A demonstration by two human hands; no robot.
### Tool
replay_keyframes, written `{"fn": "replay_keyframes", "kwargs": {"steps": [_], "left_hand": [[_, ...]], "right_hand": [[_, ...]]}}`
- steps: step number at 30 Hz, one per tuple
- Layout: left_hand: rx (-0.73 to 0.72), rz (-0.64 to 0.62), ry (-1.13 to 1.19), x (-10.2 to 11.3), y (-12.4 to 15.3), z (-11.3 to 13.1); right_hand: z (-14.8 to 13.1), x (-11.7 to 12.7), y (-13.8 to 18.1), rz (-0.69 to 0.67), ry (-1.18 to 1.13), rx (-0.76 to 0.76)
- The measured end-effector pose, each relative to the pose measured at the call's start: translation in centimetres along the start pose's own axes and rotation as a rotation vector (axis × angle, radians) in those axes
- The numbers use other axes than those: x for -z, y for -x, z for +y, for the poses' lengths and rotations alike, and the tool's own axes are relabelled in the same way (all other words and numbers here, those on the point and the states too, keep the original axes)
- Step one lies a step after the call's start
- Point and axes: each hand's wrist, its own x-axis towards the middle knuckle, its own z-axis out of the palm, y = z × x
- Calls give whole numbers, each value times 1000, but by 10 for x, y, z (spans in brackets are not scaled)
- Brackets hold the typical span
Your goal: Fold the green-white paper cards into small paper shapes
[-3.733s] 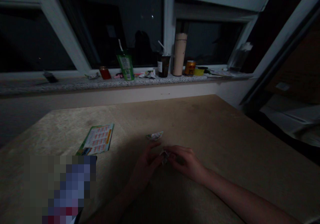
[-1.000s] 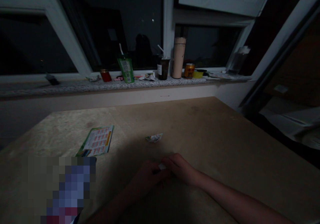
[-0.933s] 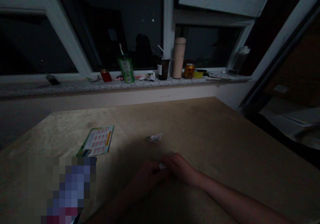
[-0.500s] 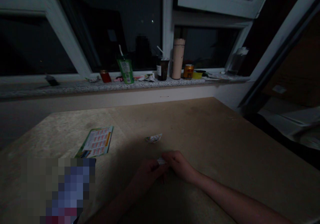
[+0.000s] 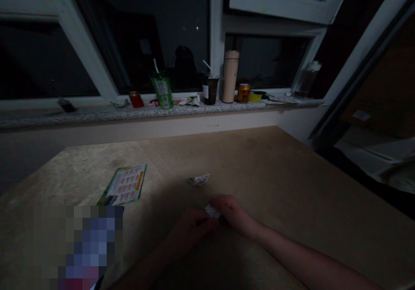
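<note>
Both hands meet low in the middle of the view, holding a small folded piece of printed paper between them. My left hand pinches its near left side with thumb and fingers. From the right, my right hand grips its upper right edge, fingers closed. Some of the paper is hidden by the fingers. Just beyond the hands, a small folded paper piece with coloured print lies on the brown table, touched by neither hand.
A calendar-like printed card lies on the table's left, near a pixelated blue object. On the stone windowsill stand a green cup, a dark drink cup, a pink flask, an orange can and a red jar.
More of the paper now shows between my hands, and its printed face is clearer. My fingers have shifted slightly on it. The paper piece beyond has stayed put.
</note>
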Motion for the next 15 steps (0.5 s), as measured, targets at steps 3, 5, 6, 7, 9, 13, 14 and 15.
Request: {"fn": "replay_keyframes", "kwargs": {"steps": [3, 5, 6, 7, 9, 13, 14, 15], "left_hand": [[11, 13, -17, -1, 0, 1], [19, 9, -24, 0, 1, 2], [22, 4, -24, 0, 1, 2], [23, -1, -22, 1, 1, 2], [11, -7, -10, 2, 2, 1], [-25, -1, 30, 3, 0, -1], [-28, -3, 37, 3, 0, -1], [-28, -5, 39, 4, 0, -1]], "right_hand": [[2, 0, 0, -26, -7, -7], [2, 0, 0, -46, 2, -14], [2, -1, 0, -41, 14, -19], [1, -1, 0, -28, 26, -24], [1, -1, 0, -6, 48, -20], [0, 1, 1, -94, 63, 52], [0, 1, 2, -118, 66, 57], [0, 1, 2, -133, 66, 53]]}}
